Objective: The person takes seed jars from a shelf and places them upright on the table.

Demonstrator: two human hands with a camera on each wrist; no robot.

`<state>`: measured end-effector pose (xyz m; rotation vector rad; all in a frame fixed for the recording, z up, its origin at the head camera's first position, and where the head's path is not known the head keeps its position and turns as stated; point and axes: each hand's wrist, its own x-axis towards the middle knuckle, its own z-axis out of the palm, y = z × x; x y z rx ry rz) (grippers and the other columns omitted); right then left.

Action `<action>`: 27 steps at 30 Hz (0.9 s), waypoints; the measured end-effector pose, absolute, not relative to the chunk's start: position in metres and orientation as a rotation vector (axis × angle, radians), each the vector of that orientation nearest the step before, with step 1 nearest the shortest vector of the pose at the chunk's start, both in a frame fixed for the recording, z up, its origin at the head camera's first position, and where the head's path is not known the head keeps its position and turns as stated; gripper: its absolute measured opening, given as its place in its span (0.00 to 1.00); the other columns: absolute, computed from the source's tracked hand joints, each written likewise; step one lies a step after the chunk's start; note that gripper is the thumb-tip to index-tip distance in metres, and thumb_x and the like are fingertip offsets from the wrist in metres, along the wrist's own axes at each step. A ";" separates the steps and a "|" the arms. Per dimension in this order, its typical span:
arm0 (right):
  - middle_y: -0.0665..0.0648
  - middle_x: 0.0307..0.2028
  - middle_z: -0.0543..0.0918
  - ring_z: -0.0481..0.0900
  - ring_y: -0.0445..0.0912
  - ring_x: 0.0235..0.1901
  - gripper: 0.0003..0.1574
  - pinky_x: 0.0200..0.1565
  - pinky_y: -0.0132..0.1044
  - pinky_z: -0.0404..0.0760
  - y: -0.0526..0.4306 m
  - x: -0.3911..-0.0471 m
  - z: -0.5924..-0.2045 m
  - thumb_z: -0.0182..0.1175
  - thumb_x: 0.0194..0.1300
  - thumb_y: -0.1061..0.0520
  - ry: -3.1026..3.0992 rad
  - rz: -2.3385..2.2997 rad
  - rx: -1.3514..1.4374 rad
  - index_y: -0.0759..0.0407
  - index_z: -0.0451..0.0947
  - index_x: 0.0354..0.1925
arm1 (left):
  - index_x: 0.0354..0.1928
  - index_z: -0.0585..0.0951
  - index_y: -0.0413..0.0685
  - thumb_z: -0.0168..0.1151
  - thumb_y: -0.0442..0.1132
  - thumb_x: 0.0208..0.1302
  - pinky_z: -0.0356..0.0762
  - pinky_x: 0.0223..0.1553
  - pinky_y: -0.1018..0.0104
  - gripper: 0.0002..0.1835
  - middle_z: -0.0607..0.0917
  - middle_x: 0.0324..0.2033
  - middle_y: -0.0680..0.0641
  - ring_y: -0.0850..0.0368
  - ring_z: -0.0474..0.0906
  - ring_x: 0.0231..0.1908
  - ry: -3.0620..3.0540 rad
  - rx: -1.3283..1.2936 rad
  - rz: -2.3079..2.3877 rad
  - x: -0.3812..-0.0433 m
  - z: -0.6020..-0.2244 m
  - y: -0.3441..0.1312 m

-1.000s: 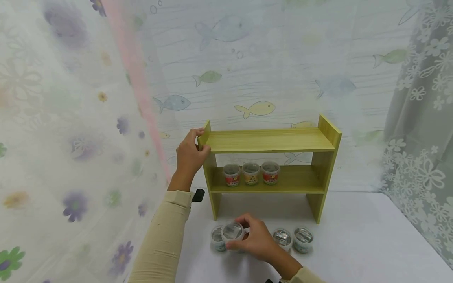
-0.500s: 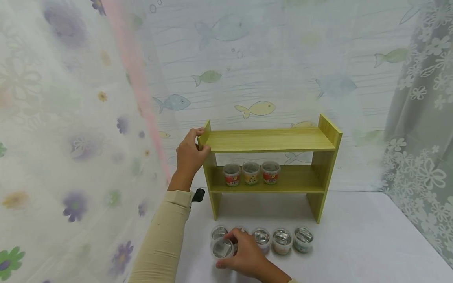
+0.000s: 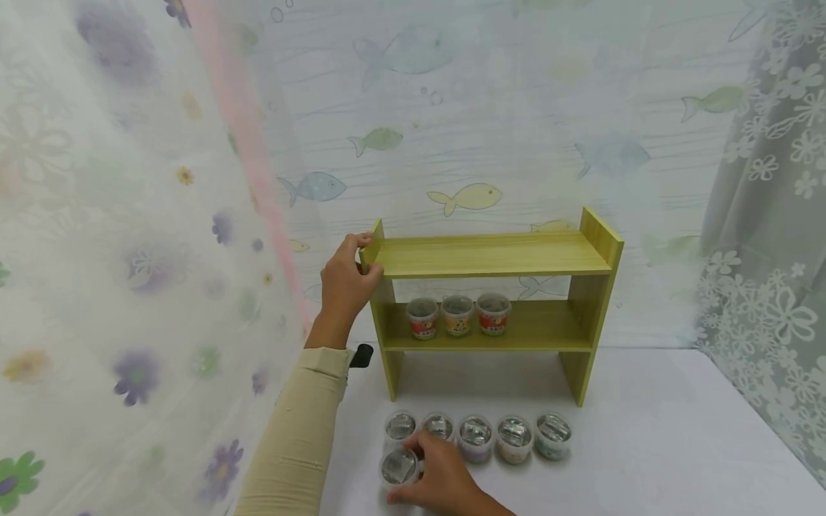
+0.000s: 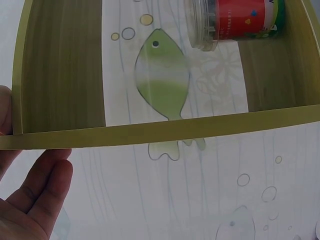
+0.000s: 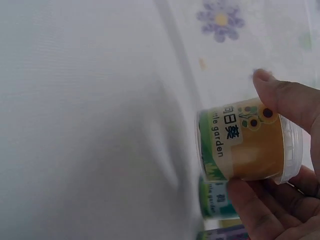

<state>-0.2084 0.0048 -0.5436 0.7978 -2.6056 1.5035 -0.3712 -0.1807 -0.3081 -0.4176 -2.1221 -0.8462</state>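
My right hand [image 3: 439,476] pinches a clear plastic seed cup [image 5: 245,142] between thumb and fingers. An orange sunflower label reading "little garden" wraps the cup, and its silvery top faces up in the head view. It sits just in front of the leftmost of several similar cups [image 3: 476,432] lined up on the white table. My left hand [image 3: 348,279] grips the upper left side panel of a yellow-green wooden shelf [image 3: 493,258]; in the left wrist view its fingers lie along the panel's edge.
Three cups stand side by side on the shelf's lower board: one red-labelled [image 3: 422,320], one orange-labelled [image 3: 457,317] and another red-labelled [image 3: 493,316]. A fish-printed curtain [image 3: 490,129] hangs behind the shelf. A flower-printed curtain [image 3: 142,301] closes off the left side.
My right hand has carried the cup leftward and toward me, from over the row to in front of its left end, uncovering the row's middle cups. The left hand stays on the shelf.
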 end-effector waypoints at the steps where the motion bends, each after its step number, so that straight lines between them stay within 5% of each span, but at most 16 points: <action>1: 0.44 0.43 0.84 0.77 0.29 0.35 0.42 0.38 0.28 0.81 0.004 -0.208 -0.546 0.85 0.41 0.40 -2.604 1.490 0.797 0.53 0.79 0.50 | 0.56 0.79 0.45 0.62 0.33 0.60 0.77 0.25 0.61 0.20 0.84 0.63 0.55 0.54 0.83 0.24 -2.123 -0.417 -0.846 -0.371 -0.308 -0.180; 27: 0.46 0.43 0.85 0.79 0.34 0.41 0.45 0.43 0.34 0.80 -0.007 -0.206 -0.563 0.83 0.41 0.34 -2.582 1.183 0.744 0.53 0.78 0.52 | 0.56 0.79 0.44 0.63 0.32 0.60 0.81 0.27 0.58 0.20 0.84 0.63 0.56 0.53 0.85 0.25 -2.118 -0.403 -0.850 -0.374 -0.309 -0.180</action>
